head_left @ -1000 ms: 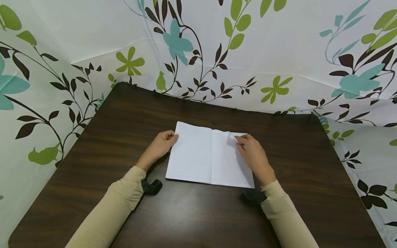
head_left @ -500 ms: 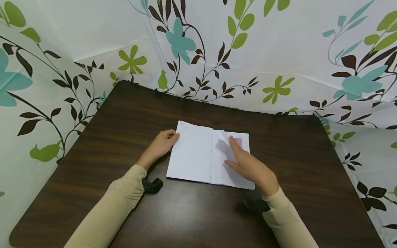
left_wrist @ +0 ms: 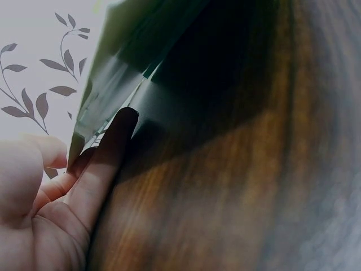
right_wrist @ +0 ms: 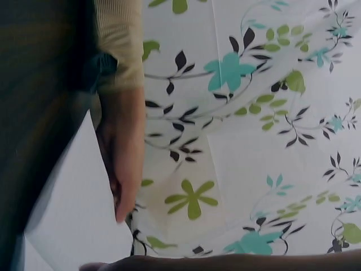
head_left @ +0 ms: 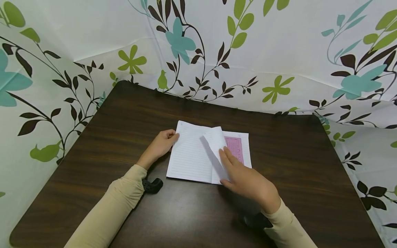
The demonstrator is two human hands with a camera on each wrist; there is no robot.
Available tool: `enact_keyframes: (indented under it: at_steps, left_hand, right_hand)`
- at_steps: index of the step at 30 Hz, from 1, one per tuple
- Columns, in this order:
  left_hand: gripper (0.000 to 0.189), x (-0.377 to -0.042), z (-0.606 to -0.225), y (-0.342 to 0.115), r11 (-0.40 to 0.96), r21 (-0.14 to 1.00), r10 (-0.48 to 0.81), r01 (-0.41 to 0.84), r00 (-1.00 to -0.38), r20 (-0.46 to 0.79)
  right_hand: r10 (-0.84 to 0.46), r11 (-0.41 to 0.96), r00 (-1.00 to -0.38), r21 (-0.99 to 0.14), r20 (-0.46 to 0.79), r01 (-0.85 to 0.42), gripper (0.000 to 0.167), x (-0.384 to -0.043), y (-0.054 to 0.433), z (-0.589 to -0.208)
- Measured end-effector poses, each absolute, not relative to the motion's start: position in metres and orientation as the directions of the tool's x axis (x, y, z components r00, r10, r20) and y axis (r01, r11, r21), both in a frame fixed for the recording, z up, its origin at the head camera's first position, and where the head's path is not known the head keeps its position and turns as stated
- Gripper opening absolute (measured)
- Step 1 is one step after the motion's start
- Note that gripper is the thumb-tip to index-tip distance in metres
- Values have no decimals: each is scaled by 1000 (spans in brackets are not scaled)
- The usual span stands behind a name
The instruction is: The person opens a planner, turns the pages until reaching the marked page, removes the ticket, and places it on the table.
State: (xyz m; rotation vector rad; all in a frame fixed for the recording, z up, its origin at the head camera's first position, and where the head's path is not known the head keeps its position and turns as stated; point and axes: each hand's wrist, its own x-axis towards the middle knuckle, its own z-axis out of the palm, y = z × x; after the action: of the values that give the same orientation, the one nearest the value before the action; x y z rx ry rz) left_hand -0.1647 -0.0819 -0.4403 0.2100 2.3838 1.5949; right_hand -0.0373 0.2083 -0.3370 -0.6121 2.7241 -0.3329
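An open lined notebook (head_left: 190, 155) lies on the dark wooden table. My left hand (head_left: 159, 146) pinches its left edge. In the left wrist view the thumb is on one side of the edge and the fingers (left_wrist: 107, 164) are under the cover. My right hand (head_left: 245, 175), fingers straight and thumb apart, pushes a right-hand page (head_left: 217, 136) that stands curled up toward the left. Beneath that page shows a sheet with a pink printed grid (head_left: 234, 148). In the right wrist view, blur and the frame edge hide most of the right hand.
The brown tabletop (head_left: 139, 113) surrounds the notebook on all sides. A white cloth (head_left: 204, 34) with leaf and flower prints hangs behind the table's far edge. Each wrist wears a black camera band (head_left: 152, 186).
The right hand has let go of the page's top corner and swept left and down, curling the page over. The pink grid has come into view. The left hand stays at the edge.
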Motion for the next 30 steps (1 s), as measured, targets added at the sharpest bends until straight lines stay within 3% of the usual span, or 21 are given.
enact_keyframes:
  at_steps: [10, 18, 23, 30]
  left_hand:
    - [30, -164, -439, -81, 388, 921, 259, -36, -955, -146]
    - [32, -165, -437, -82, 373, 927, 261, -39, -954, -145]
    - [36, -165, -437, -83, 379, 924, 258, -45, -954, -153]
    - [40, -164, -437, -82, 358, 931, 262, -78, -948, -180]
  right_hand:
    - [-489, 862, -857, -243, -162, -445, 72, -23, 193, -335]
    - [-580, 802, -814, -150, 40, -579, 68, -25, 181, -344]
    - [-611, 786, -791, -96, 34, -611, 68, -33, 176, -355]
    - [-623, 775, -782, -145, -13, -615, 71, -44, 170, -373]
